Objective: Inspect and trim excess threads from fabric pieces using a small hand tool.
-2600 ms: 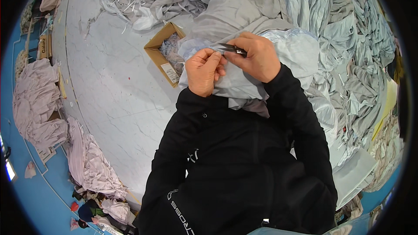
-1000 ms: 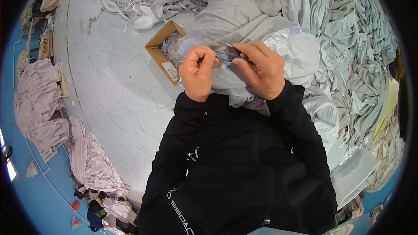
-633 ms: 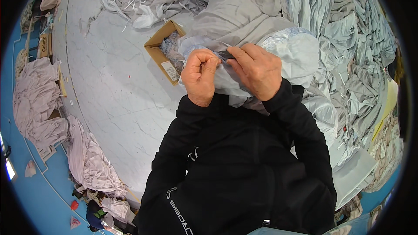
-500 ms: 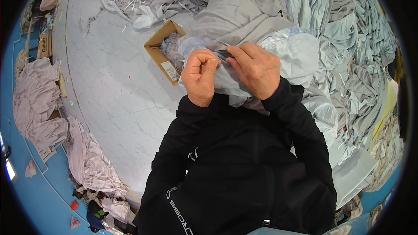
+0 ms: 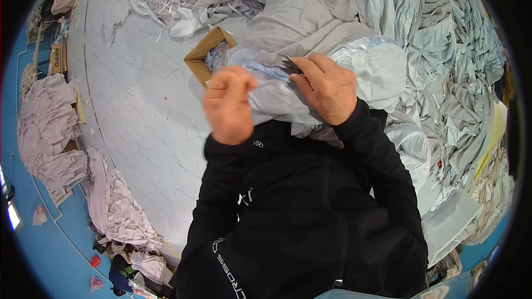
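My right hand [image 5: 327, 86] grips a pair of small dark thread snips [image 5: 290, 67], whose pointed blades stand apart over the cloth. Beneath them a pale grey fabric [image 5: 277, 97] with a light blue strip lies bunched against my front. Away from the snips, to the left, my left hand [image 5: 228, 105] is blurred by motion. Its fingers are curled in, thumb against forefinger; whatever they pinch, if anything, is too small to make out. Just beyond that hand is an open cardboard box [image 5: 198, 55] holding thread-like scraps, its near side partly covered by the hand.
Heaps of grey and bluish fabric [image 5: 399, 0] cover the far and right parts of the pale marbled table [image 5: 149, 88]. Pinkish cloth piles [image 5: 50, 127] lie along the left side, above a blue floor [image 5: 39, 243]. A translucent sheet [image 5: 451, 221] is at the lower right.
My left hand has drawn away from the snips, leftward and slightly nearer to me. My right hand stays about where it was, and the snips' blades now show apart.
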A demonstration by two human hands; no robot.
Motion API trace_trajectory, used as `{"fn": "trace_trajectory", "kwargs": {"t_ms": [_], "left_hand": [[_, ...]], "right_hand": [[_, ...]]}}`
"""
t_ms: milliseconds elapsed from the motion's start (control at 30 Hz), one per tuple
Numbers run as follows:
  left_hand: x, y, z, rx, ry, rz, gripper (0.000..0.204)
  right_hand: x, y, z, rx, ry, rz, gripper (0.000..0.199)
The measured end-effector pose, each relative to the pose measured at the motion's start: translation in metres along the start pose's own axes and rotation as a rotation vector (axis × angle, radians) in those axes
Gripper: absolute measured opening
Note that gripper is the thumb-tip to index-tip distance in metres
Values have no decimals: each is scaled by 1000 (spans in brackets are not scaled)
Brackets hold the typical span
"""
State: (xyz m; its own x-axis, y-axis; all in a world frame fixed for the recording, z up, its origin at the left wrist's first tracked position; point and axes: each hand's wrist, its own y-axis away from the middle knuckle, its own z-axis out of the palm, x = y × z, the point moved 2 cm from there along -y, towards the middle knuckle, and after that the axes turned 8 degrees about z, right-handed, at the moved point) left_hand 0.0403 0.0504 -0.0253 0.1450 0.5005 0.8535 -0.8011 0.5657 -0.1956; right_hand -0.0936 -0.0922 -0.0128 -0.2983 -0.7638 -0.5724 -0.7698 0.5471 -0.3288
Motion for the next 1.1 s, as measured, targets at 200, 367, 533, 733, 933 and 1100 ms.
{"fn": "trace_trajectory", "kwargs": {"t_ms": [200,367,533,733,933,1100], "left_hand": [[75,-48,-93,242,-78,67,18],[8,-65,-212,-334,-1848,-63,19],[-15,-51,-90,-383,-1655,428,23],[-15,-39,28,-725,-1081,454,37],[-31,-29,52,-712,-1071,460,35],[-39,-30,53,-712,-1065,451,21]], "right_hand": [[10,7,1,27,-105,66,30],[15,7,-4,68,-331,190,24],[63,12,-38,-39,-450,464,18],[98,8,-51,-81,-534,416,15],[87,-1,-41,-143,-454,399,15],[75,-13,-34,-144,-452,232,18]]}}
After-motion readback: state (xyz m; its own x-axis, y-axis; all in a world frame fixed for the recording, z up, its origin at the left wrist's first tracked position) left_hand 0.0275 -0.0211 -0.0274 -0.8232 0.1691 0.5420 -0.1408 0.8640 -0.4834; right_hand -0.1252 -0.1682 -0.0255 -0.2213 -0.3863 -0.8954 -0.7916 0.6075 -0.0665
